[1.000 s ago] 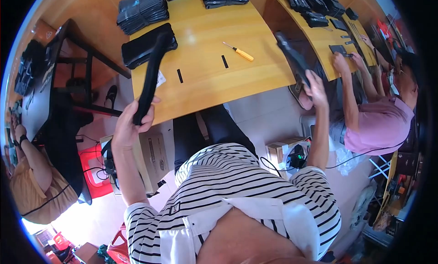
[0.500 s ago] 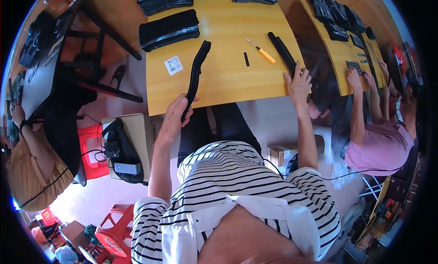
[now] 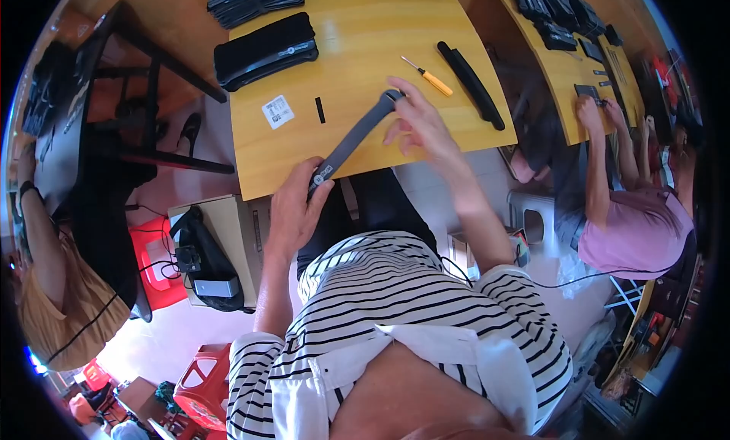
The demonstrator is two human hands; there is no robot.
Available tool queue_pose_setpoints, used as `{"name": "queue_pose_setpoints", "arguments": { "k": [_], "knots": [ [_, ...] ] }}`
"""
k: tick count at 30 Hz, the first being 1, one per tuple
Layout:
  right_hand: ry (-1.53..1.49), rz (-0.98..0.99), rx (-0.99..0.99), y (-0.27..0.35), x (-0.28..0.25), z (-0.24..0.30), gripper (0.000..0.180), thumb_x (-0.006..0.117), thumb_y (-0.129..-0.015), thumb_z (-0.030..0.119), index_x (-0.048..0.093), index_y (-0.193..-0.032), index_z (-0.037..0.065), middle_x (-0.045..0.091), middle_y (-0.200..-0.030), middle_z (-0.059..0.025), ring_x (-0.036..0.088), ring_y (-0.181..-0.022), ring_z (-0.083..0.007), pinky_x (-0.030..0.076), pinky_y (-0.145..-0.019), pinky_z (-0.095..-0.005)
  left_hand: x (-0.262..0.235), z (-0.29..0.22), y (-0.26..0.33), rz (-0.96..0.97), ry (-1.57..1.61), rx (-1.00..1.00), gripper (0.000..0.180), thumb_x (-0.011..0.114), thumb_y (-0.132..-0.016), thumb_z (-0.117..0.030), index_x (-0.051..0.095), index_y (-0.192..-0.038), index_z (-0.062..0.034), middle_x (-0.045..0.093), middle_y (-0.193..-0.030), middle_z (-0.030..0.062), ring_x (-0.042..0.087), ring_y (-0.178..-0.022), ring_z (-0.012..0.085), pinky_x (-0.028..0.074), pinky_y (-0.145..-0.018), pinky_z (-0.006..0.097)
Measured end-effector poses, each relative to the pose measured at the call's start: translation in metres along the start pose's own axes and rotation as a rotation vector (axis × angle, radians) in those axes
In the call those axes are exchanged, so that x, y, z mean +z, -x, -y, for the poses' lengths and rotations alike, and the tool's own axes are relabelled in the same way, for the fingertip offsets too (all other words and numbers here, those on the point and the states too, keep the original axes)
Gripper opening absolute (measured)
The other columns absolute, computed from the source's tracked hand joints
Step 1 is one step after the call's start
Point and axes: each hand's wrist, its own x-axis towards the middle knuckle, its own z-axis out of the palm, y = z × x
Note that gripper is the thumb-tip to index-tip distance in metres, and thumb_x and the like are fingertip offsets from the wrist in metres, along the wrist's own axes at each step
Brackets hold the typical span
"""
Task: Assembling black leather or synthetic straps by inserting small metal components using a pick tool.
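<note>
A flat dark grey strap [image 3: 353, 136] with a small pale mark near one end runs slantwise over the table's front part. My left hand [image 3: 295, 204] is closed on its near end, thumb on top. At the far end, which has a loop, my right hand [image 3: 426, 125] has its upper fingers on the strap; its other fingers are loosely bent apart. To the right lies a long black strap-like piece [image 3: 471, 87], untouched. Beside it is a screwdriver [image 3: 433, 80] with a yellow-orange handle. A short black strip [image 3: 320, 110] lies left of the held strap.
The yellow wooden table [image 3: 357, 49] also carries a white printed label [image 3: 277, 112], a black bundle [image 3: 266, 51] and stacked dark packs [image 3: 255, 3]. A co-worker in a pink top [image 3: 635, 231] works at the right-hand table. A cardboard box [image 3: 243, 246] stands below left.
My right hand has left the black piece at the right and come to the strap's far end. The strap has swung rightward, showing its grey face. The short strip now lies nearer the label.
</note>
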Motion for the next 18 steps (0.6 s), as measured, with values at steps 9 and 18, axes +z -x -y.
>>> {"name": "queue_pose_setpoints", "arguments": {
  "k": [9,18],
  "knots": [
    [-0.094,0.224,-0.073,-0.011,0.013,-0.013,0.02,0.053,-0.089,0.019,0.055,-0.101,0.002,0.06,-0.071,-0.0048,0.048,-0.047,-0.0048,0.034,-0.04,-0.0157,0.016,0.006,0.016,0.381,1.074,-0.299,0.03,0.052,-0.088,-0.02,0.045,-0.109,-0.0001,0.058,-0.077,0.008,0.054,-0.061,0.01,0.042,-0.055,0.017],
    [0.972,-0.386,-0.533,-0.059,-0.058,-0.035,0.031,0.056,-0.084,0.02,0.052,-0.111,0.006,0.056,-0.097,-0.0121,0.053,-0.092,-0.0272,0.043,-0.077,-0.0386,0.024,0.02,0.021,0.297,1.331,-0.261,0.027,0.038,-0.094,-0.025,0.046,-0.101,-0.0001,0.05,-0.063,0.0045,0.047,-0.053,0.0104,0.038,-0.051,0.021]
  ]
}}
